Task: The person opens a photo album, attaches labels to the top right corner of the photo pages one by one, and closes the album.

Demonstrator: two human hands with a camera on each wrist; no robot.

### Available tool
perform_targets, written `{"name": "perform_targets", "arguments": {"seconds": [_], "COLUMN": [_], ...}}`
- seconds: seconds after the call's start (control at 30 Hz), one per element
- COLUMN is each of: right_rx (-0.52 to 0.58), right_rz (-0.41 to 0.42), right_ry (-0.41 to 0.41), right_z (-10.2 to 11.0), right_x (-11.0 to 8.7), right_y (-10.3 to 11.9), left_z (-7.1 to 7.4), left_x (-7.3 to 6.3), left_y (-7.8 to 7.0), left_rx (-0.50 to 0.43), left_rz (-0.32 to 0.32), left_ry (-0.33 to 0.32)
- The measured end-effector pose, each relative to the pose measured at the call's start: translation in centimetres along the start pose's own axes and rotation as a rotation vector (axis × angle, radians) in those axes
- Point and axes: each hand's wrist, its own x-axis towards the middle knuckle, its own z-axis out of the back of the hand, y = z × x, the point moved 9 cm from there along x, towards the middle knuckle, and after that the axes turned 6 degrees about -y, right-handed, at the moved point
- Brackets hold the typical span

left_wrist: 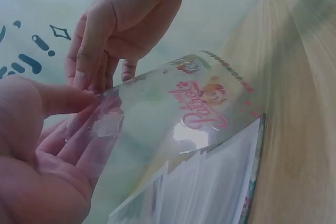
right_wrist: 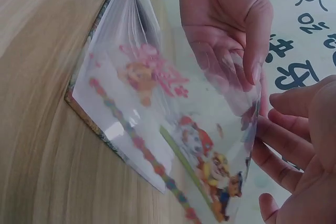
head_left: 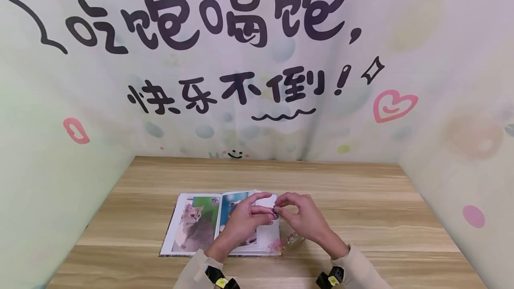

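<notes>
A clear plastic sleeve [left_wrist: 147, 119], printed with cartoon pups and pink lettering, is raised over the right side of an open photo album [head_left: 269, 235]. My left hand [head_left: 242, 220] pinches the sleeve near its edge, thumb on one face and fingers behind, as the right wrist view shows. At that same edge, my right hand [head_left: 303, 213] has its thumb and fingertips close together on the plastic, right beside the left fingertips. A cat photo [head_left: 194, 226] fills the album's left page; another picture on the right page is partly hidden by my left hand.
The album lies on a wood-grain table [head_left: 361, 217]. Behind the table hangs a pale backdrop [head_left: 241, 137] with large dark lettering, and pale walls stand at both sides. In the left wrist view the album's white pages [left_wrist: 210, 182] fan upward.
</notes>
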Motion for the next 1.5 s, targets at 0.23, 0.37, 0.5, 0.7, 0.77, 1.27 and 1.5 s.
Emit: {"name": "perform_targets", "arguments": {"seconds": [0.23,0.37,0.5,0.7,0.77,1.27,1.5], "right_rx": [0.065,0.07,0.072,0.08,0.098,0.118,0.128], "right_rz": [-0.053,-0.048,-0.058,-0.114,-0.123,-0.098,-0.103], "right_ry": [0.049,0.057,0.069,0.083,0.091,0.114,0.117], "right_z": [-0.4,-0.6,-0.6,-0.5,-0.5,-1.0,-1.2], "right_x": [-0.2,-0.2,-0.3,-0.5,-0.6,-0.7,-0.7], "right_y": [-0.5,-0.5,-0.6,-1.3,-1.4,-1.3,-1.5], "left_z": [-0.3,-0.3,-0.4,-0.4,-0.4,-0.3,-0.3], "left_x": [0.1,0.0,0.0,0.0,0.0,0.0,-0.1], "left_y": [0.3,0.4,0.4,0.6,0.6,0.7,1.0], "left_rx": [-0.04,-0.025,-0.006,0.0,-0.005,0.015,0.01], "left_rz": [0.007,0.023,0.022,0.004,0.003,0.006,0.004], "left_ry": [0.035,0.021,0.023,0.036,0.036,0.011,0.003]}}
